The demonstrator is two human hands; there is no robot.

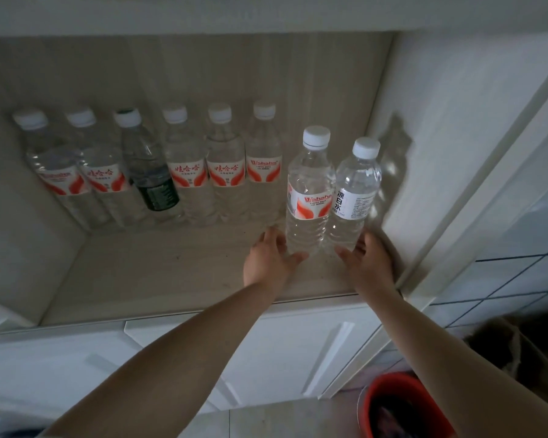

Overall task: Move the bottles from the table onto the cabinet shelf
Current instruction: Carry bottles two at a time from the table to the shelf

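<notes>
Two clear water bottles stand upright, side by side, on the right of the pale wooden cabinet shelf (171, 273). One is a red-labelled bottle (309, 197), the other a white-labelled bottle (355, 191). My left hand (271, 259) wraps the base of the red-labelled bottle, thumb in front. My right hand (372, 262) cups the base of the white-labelled bottle the same way. Behind them, a row of several bottles (225, 165) lines the back of the shelf, one with a dark green label (154, 181). No table is in view.
The white cabinet side wall (440, 153) stands close to the right of the white-labelled bottle. White cabinet doors (282, 352) lie below the shelf. A red bucket (399, 406) sits on the floor at lower right, by a tiled wall (519, 279).
</notes>
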